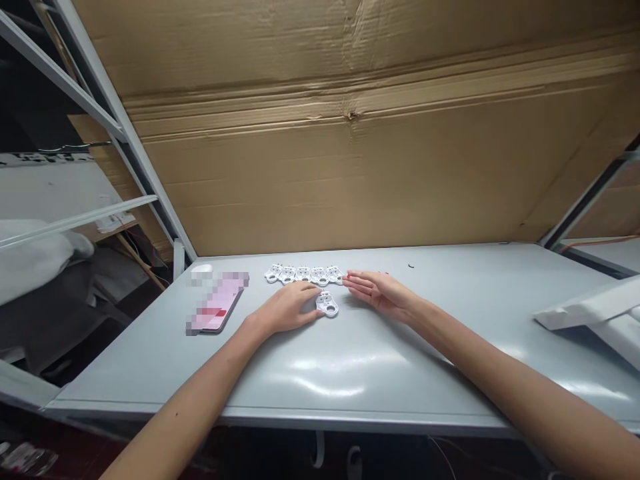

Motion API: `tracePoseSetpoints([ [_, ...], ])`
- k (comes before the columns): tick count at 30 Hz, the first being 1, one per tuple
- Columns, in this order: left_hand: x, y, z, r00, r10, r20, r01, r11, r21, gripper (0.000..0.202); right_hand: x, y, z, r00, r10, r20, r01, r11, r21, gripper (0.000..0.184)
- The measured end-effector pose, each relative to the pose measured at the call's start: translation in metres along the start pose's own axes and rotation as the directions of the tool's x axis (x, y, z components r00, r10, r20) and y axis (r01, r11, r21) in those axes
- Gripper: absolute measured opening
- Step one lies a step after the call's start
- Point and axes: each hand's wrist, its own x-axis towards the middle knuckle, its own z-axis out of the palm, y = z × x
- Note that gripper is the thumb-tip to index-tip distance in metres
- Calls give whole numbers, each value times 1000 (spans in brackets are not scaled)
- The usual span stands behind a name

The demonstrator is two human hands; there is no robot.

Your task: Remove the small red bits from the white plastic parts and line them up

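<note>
A white plastic part (327, 305), flat and pierced with holes, lies on the surface (350, 387) between the hands; the left hand (287, 308) is beside it, palm down, its fingers (311, 303) loosely curled and reaching its edge, though I cannot tell whether they have hold of it; the right hand (377, 295) is open and empty, turned on its side with the fingers (357, 285) stretched out, just apart from the part and near the end of a row; that row of five similar parts (303, 274) lies farther along the surface, the pieces side by side and almost touching; a small red mark (349, 275) shows just by the right hand's fingertips; beyond the left hand lies a flat pink object (215, 303), pixelated and too blurred to name; a small white oval item (201, 269) sits past it, near the far corner; a white angular piece (590, 313) rests at the surface's right end; a large cardboard sheet (350, 167) rises behind everything, and a pale metal frame (85, 87) runs along its left side.
</note>
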Motion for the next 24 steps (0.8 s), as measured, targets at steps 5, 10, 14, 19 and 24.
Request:
tracePoseSetpoints([
  [5,0,2,0,1000,3,5,-3,1000,-9,36,3,-11,-15,981,-180,-71,168,974,-154,15],
  [10,0,3,0,1000,-22,15,22,1000,3,36,16,-19,-46,852,-504,-140,233,606,-760,17],
  [14,0,3,-1,1000,-20,15,20,1000,6,37,24,-16,-62,817,-572,-77,131,313,-941,15],
  [19,2,4,0,1000,30,6,-30,999,18,37,27,-14,-70,852,-522,-50,39,158,-987,19],
  [24,5,6,10,999,12,-46,-8,997,78,41,22,-11,-55,804,-592,56,145,103,-984,26],
])
